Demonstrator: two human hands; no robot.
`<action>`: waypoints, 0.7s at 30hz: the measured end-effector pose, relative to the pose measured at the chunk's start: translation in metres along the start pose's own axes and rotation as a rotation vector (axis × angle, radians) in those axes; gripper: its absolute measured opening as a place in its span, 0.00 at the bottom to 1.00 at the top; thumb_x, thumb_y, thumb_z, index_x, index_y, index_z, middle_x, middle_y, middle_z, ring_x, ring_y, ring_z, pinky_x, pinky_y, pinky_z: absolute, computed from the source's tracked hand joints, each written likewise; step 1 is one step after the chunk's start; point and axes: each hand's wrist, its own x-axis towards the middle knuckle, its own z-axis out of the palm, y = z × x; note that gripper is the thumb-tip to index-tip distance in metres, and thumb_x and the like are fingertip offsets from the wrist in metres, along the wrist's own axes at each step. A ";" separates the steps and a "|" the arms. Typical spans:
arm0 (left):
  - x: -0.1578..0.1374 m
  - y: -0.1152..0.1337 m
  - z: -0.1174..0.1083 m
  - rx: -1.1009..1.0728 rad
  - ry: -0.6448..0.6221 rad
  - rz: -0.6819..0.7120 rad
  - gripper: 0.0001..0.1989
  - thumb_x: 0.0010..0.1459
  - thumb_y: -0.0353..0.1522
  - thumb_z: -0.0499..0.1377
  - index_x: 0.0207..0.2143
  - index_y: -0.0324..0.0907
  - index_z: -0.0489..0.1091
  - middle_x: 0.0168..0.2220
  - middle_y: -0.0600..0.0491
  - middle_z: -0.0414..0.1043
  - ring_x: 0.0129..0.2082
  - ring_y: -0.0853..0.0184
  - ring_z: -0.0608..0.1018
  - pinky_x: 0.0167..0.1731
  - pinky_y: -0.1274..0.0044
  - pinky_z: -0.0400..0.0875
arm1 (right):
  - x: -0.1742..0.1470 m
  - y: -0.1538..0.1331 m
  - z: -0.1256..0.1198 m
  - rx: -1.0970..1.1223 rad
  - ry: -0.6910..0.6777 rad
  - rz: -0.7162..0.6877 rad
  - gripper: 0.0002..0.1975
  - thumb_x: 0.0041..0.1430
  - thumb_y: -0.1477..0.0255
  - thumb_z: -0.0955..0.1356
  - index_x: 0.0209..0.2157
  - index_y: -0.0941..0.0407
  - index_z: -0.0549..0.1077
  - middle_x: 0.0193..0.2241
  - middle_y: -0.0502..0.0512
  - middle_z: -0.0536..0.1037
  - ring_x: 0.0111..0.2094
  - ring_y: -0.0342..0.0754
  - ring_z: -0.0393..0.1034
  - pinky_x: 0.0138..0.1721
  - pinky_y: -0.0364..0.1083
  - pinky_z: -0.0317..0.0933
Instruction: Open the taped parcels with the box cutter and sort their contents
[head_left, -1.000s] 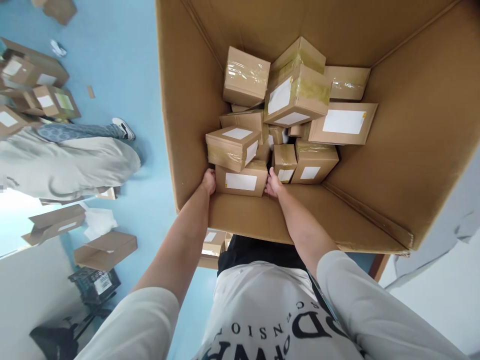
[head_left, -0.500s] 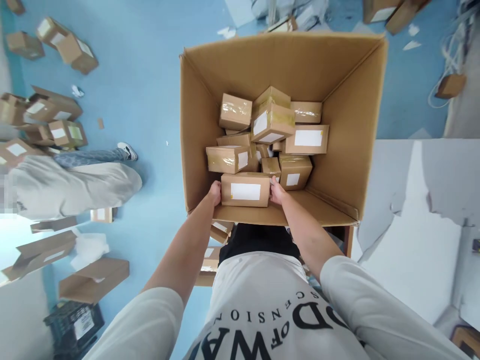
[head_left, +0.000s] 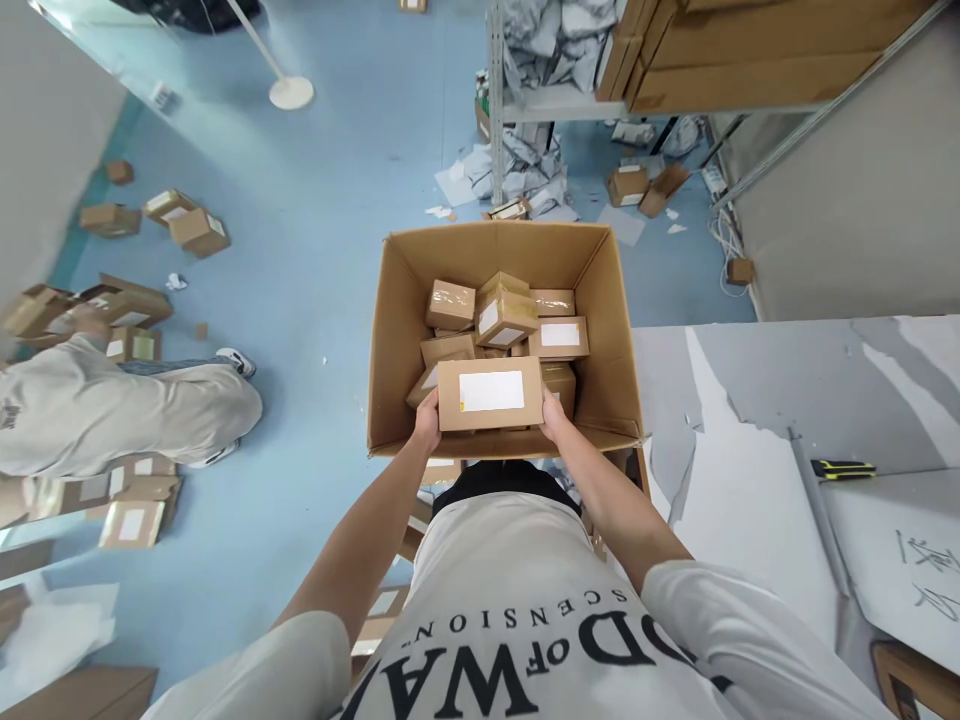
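Between my two hands is a brown cardboard box (head_left: 454, 398) with a blank-looking white label on its top face. My left hand (head_left: 428, 420) grips its left end, and my right hand (head_left: 553, 414) presses on its right end. The box is held above the near side of a large open carton (head_left: 606, 290). Inside that carton lie several smaller cardboard boxes, among them a taped box (head_left: 506, 310) and a labelled box (head_left: 575, 340). My fingers under the held box are hidden.
To the right stands a white-grey table (head_left: 757, 520) with a yellow and black utility knife (head_left: 845, 469) on it. A metal shelf (head_left: 559, 102) is beyond the carton. At left, a co-worker (head_left: 135, 400) crouches among scattered boxes (head_left: 199, 232) on the blue floor.
My hands have lifted the labelled box up from inside the large carton. The view has tilted up, bringing the shelf and more of the table into sight.
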 end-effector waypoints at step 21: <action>-0.057 0.035 0.075 0.027 -0.316 0.108 0.19 0.57 0.48 0.57 0.41 0.44 0.73 0.38 0.53 0.79 0.50 0.60 0.76 0.48 0.72 0.72 | -0.078 -0.029 -0.049 0.058 0.216 -0.446 0.28 0.55 0.47 0.61 0.46 0.51 0.75 0.45 0.51 0.79 0.59 0.51 0.63 0.60 0.54 0.59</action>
